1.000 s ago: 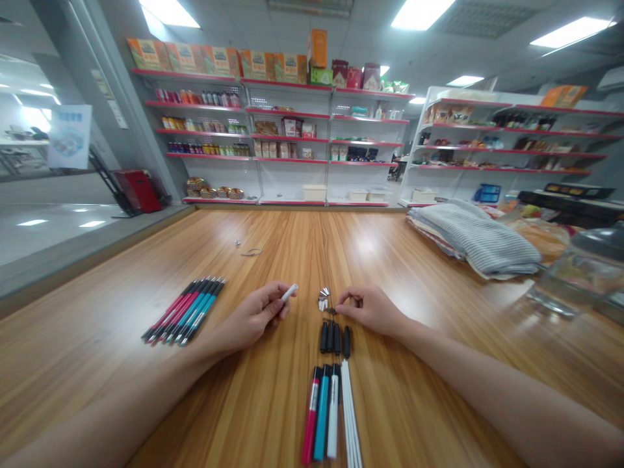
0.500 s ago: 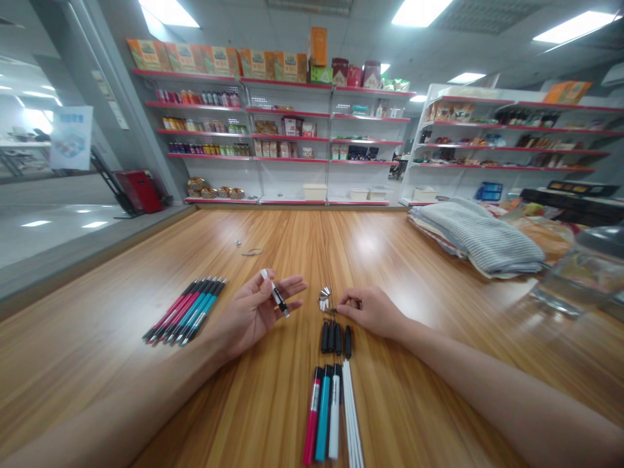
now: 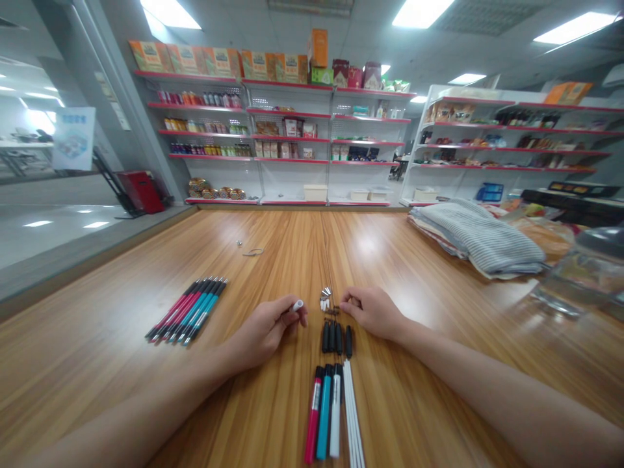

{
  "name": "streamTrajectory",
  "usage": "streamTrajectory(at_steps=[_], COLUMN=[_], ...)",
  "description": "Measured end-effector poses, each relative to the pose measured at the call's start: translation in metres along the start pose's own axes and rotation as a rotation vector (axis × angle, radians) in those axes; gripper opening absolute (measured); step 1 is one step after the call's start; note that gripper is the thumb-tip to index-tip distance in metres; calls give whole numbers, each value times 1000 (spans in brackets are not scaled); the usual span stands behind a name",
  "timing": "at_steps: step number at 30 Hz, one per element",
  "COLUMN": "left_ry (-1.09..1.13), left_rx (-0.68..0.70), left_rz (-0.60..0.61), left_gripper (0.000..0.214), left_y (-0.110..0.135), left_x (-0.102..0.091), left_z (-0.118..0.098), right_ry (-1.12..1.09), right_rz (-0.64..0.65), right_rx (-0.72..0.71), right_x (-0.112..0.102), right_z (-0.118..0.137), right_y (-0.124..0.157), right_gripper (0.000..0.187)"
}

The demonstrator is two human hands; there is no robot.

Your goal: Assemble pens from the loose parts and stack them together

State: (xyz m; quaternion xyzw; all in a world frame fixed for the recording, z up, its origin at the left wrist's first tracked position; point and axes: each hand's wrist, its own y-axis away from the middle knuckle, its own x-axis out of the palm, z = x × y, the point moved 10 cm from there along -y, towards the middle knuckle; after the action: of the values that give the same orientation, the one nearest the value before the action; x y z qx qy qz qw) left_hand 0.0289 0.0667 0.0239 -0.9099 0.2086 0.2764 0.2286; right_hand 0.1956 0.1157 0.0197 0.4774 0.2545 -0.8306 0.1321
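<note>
My left hand (image 3: 270, 326) is closed around a white pen barrel (image 3: 297, 305), whose round open end points up toward me; the rest of it is hidden in the fingers. Just right of the small pen parts, my right hand (image 3: 373, 312) rests on the table with thumb and forefinger pinched; what they hold, if anything, is too small to make out. Beside those fingertips lie silver cone tips (image 3: 326, 292), small white pieces (image 3: 324, 304) and tiny dark parts (image 3: 332, 311). Nearer me are several black grips (image 3: 332, 338), coloured pen barrels (image 3: 323, 413) and thin white refills (image 3: 353, 416).
Several pink and blue pens (image 3: 188, 311) lie in a row at left. A thin loop (image 3: 253, 252) sits farther back. Folded striped cloth (image 3: 480, 234) and a clear jar (image 3: 575, 273) stand at right. Stocked shelves (image 3: 287, 136) line the far side of the wooden table (image 3: 390, 253).
My left hand has turned over from palm up and closed around the barrel, whose end now faces me. My right hand has barely moved, staying by the small parts.
</note>
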Motion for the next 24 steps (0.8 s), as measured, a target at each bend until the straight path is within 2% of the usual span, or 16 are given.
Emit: streamTrajectory(at_steps=[5, 7, 10, 15, 20, 22, 24], left_ry=[-268, -336, -409, -455, -516, -535, -543], left_rx=[133, 155, 134, 75, 127, 129, 122], left_rz=[4, 5, -17, -37, 0, -12, -27], left_gripper=[38, 33, 21, 24, 25, 23, 21], left_y=[3, 3, 0, -7, -9, -9, -7], left_x=[5, 7, 6, 11, 24, 23, 20], left_z=[-11, -15, -20, -27, -39, -40, -37], right_ry=[-2, -18, -18, 14, 32, -17, -125], right_rz=[-50, -74, -114, -124, -86, -81, -69], right_rx=[-33, -78, -177, -353, -393, -394, -337], right_x=[-5, -9, -14, -11, -7, -8, -9], right_z=[1, 7, 24, 58, 70, 71, 63], right_y=[0, 1, 5, 15, 20, 20, 18], right_gripper=[14, 13, 13, 15, 20, 20, 20])
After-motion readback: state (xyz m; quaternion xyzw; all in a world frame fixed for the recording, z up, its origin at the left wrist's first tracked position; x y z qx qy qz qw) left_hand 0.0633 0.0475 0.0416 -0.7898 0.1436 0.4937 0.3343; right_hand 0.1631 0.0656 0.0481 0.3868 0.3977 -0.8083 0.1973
